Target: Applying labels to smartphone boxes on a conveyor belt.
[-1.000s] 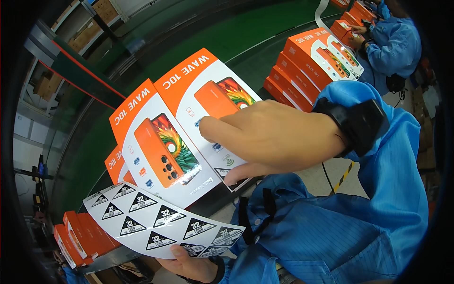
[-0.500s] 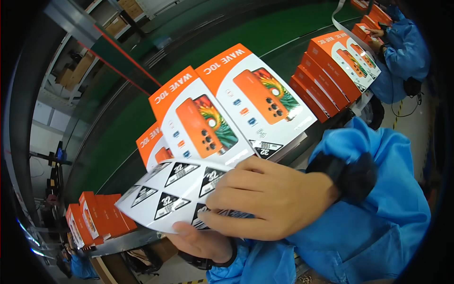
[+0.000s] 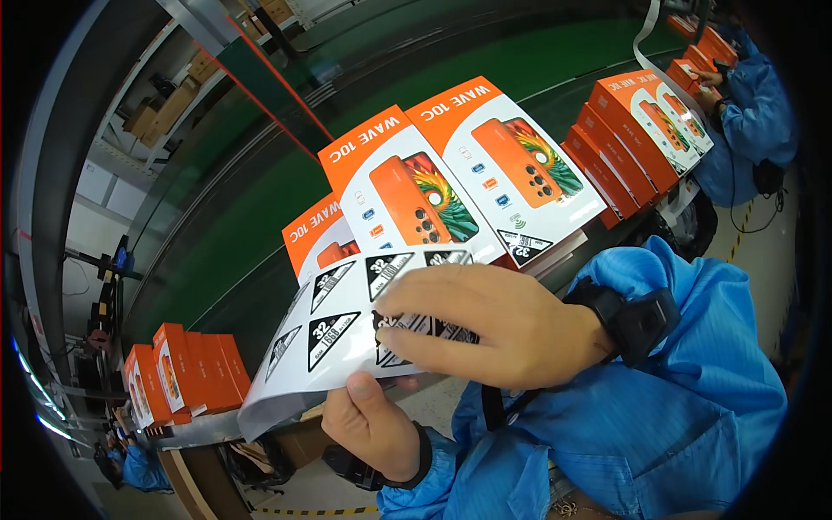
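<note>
A white sheet of black-and-white triangular stickers point(image 3: 299, 379) is held up, tilted and curved. My left hand point(image 3: 373, 425) grips its lower edge, thumb on top and the other fingers behind. Across the sheet's right part lies my right hand point(image 3: 498, 325); its thumb and fingertips close at the edge of a black triangular sticker point(image 3: 383, 334). Just beyond stand orange-and-white phone boxes: a left one point(image 3: 312, 234), a middle one point(image 3: 407, 191) and a right one point(image 3: 529, 169). A triangular sticker point(image 3: 525, 246) sits on the right box's near corner.
A green conveyor belt point(image 3: 217, 251) runs behind the boxes. More orange boxes are stacked at the right point(image 3: 628, 143) and at the left point(image 3: 186, 373). A co-worker in a blue sleeve point(image 3: 763, 104) handles boxes at the far right. A metal post point(image 3: 251, 69) rises at the back.
The whole view has shifted, so the boxes appear farther right. The sheet is tilted more upright, and my left hand shows more fully below it. My right hand's fingertips are still on the stickers.
</note>
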`<state>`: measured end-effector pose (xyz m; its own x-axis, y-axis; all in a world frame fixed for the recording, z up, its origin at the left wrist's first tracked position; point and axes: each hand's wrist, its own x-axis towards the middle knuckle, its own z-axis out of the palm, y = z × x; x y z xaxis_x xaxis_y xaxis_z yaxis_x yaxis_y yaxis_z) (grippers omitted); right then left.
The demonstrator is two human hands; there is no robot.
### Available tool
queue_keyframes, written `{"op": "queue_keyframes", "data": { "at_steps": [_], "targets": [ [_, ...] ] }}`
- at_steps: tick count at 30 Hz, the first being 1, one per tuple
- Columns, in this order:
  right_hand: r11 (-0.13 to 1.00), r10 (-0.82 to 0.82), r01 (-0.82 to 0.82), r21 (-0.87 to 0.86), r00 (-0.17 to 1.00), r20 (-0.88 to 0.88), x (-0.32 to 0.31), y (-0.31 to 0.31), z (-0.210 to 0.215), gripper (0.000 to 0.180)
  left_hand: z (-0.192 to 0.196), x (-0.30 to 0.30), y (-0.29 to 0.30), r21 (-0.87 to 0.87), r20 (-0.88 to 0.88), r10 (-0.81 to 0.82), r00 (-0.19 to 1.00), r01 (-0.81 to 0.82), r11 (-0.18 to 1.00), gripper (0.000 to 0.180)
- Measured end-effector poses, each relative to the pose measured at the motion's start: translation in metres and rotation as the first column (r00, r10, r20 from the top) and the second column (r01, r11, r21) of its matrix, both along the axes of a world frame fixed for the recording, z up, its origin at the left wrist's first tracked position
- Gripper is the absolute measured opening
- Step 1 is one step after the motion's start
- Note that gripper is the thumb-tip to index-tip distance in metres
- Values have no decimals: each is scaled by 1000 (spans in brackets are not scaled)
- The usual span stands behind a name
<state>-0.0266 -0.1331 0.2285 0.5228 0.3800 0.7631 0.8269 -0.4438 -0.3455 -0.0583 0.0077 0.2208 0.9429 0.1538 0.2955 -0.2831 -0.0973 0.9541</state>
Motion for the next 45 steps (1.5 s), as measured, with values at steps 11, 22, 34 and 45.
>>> {"op": "queue_keyframes", "data": {
  "at_steps": [11, 22, 34, 45],
  "targets": [
    [980, 31, -44, -192, 997, -68, -1, 6, 5, 25, 2, 7, 3, 25, 44, 53, 998, -54, 998, 28],
    [998, 13, -17, 57, 997, 79, 7, 31, 10, 23, 20, 16, 10, 181, 250, 328, 911, -377, 908, 23],
    [996, -84, 86, -35, 994, 68, 0, 41, 16, 18, 20, 10, 21, 151, 196, 244, 950, -275, 949, 16],
    [951, 213, -189, 245, 974, -78, 12, 20, 16, 13, 9, 25, 33, -35, 117, 177, 977, -175, 984, 17]
  ]
}}
